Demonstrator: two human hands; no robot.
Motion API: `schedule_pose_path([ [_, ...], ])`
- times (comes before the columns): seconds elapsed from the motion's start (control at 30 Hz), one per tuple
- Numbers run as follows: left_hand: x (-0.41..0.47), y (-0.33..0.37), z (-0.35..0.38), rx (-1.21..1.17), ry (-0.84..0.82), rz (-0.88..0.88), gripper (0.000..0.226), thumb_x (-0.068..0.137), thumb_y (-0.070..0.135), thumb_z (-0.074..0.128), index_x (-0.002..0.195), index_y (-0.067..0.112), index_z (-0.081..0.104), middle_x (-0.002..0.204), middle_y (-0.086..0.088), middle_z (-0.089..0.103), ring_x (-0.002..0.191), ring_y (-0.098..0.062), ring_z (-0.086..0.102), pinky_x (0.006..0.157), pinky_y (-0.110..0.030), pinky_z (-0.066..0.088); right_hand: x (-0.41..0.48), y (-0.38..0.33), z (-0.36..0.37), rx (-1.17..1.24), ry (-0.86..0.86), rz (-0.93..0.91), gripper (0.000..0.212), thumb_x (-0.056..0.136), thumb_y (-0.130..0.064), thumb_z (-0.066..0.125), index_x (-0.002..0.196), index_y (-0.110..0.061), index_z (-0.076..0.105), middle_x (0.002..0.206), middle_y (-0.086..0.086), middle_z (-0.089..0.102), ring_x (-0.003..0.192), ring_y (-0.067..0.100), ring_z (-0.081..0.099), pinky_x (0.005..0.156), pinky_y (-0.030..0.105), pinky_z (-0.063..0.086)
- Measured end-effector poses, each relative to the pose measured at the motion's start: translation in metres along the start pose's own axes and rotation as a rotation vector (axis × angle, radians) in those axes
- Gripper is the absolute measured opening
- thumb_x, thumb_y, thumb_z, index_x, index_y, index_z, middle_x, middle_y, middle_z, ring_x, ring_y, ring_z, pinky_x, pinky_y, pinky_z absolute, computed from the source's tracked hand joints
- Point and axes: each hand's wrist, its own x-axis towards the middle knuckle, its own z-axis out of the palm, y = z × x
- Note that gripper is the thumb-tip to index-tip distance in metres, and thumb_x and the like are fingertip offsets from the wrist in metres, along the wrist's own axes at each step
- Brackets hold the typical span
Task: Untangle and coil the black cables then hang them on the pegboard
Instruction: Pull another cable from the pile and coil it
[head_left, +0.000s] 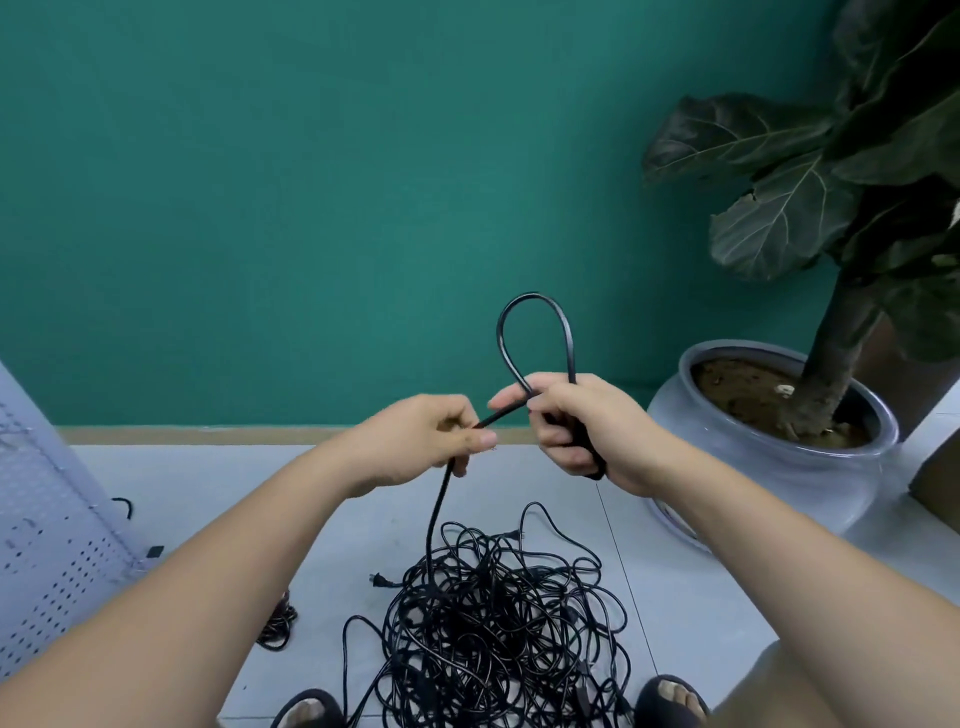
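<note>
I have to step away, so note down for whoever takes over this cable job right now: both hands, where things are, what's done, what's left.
Left hand pinches one cable rising from the pile on the floor.
Right hand grips that cable's first loop.
Pegboard stands at the left, no cable seen hung on it.
Done: one loop.
Left: finish this coil, untangle the pile, hang all.

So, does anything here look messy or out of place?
Yes. A big knotted heap of black cables sprawls on the floor, strands crossing every way. A small bundled cable lies on the floor beside the pegboard rather than hanging. The left hand and right hand hold one cable, looped neatly.
</note>
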Motion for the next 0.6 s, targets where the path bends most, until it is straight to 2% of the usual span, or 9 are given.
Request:
schedule_pose_path([
  [0.07,0.003,-0.016,0.004,-0.030,-0.115,-0.038,0.037,0.102,0.048,0.069,0.097,0.012,0.064,0.095,-0.002,0.081,0.105,-0.030,0.074,0.100,-0.049,0.054,-0.001,-0.001,-0.006,0.004,0.064,-0.030,0.034,0.094,-0.016,0.049,0.116,-0.008,0.073,0.067,0.001,0.028,0.054,0.016,0.017,0.051,0.029,0.013],
  [0.13,0.002,-0.023,0.007,-0.010,-0.195,-0.085,0.037,0.107,0.047,0.061,0.099,0.010,0.064,0.102,-0.001,0.081,0.108,-0.023,0.075,0.105,-0.049,0.052,-0.001,0.000,-0.013,0.028,0.122,-0.054,0.035,0.087,-0.018,0.052,0.113,-0.009,0.074,0.069,0.002,0.026,0.055,0.017,0.016,0.051,0.031,0.012],
  [0.2,0.003,-0.023,0.007,-0.007,-0.180,-0.076,0.034,0.109,0.044,0.058,0.096,0.013,0.067,0.101,-0.001,0.082,0.105,-0.021,0.077,0.105,-0.050,0.052,-0.001,0.002,-0.018,0.037,0.169,-0.060,0.033,0.086,-0.020,0.055,0.112,-0.011,0.074,0.070,0.003,0.026,0.055,0.018,0.017,0.052,0.030,0.013],
  [0.27,0.005,-0.018,0.003,0.024,-0.051,-0.007,0.032,0.109,0.041,0.059,0.088,0.018,0.068,0.090,-0.002,0.081,0.093,-0.022,0.077,0.099,-0.051,0.055,0.000,0.003,-0.020,-0.007,0.191,-0.042,0.033,0.088,-0.031,0.063,0.113,-0.010,0.070,0.071,0.002,0.028,0.054,0.018,0.020,0.052,0.030,0.015],
  [0.33,0.003,-0.006,-0.003,0.092,0.129,0.067,0.033,0.109,0.042,0.057,0.085,0.022,0.069,0.077,0.000,0.076,0.078,-0.020,0.073,0.082,-0.041,0.059,-0.002,0.004,-0.021,-0.088,0.150,0.009,0.049,0.086,-0.047,0.074,0.116,-0.009,0.063,0.071,0.000,0.029,0.056,0.018,0.024,0.055,0.033,0.015],
  [0.37,0.001,0.002,-0.006,0.103,0.228,0.108,0.033,0.109,0.043,0.056,0.085,0.023,0.069,0.072,0.000,0.073,0.069,-0.016,0.068,0.073,-0.034,0.054,-0.004,0.005,-0.021,-0.138,0.104,0.049,0.055,0.084,-0.053,0.077,0.118,-0.012,0.062,0.070,-0.002,0.030,0.056,0.019,0.027,0.057,0.036,0.016],
  [0.43,-0.005,0.017,-0.012,0.067,0.391,0.201,0.033,0.110,0.044,0.053,0.086,0.026,0.068,0.067,-0.007,0.065,0.056,-0.011,0.055,0.059,-0.027,0.042,-0.011,0.005,-0.019,-0.249,-0.030,0.133,0.050,0.085,-0.055,0.077,0.123,-0.025,0.064,0.069,-0.006,0.036,0.056,0.018,0.033,0.057,0.035,0.019],
  [0.53,-0.008,0.031,-0.012,-0.028,0.517,0.272,0.031,0.109,0.047,0.053,0.089,0.028,0.067,0.063,-0.012,0.048,0.055,-0.016,0.044,0.056,-0.032,0.036,-0.017,0.006,-0.008,-0.265,-0.170,0.156,0.035,0.096,-0.045,0.068,0.128,-0.033,0.065,0.074,-0.003,0.038,0.059,0.017,0.036,0.052,0.028,0.024],
  [0.6,-0.005,0.035,-0.002,-0.083,0.563,0.242,0.031,0.108,0.052,0.054,0.090,0.029,0.063,0.064,0.000,0.045,0.058,-0.015,0.040,0.059,-0.034,0.035,-0.017,0.004,-0.001,-0.202,-0.154,0.078,0.037,0.096,-0.042,0.062,0.130,-0.030,0.064,0.076,0.001,0.036,0.060,0.017,0.034,0.051,0.026,0.024],
])
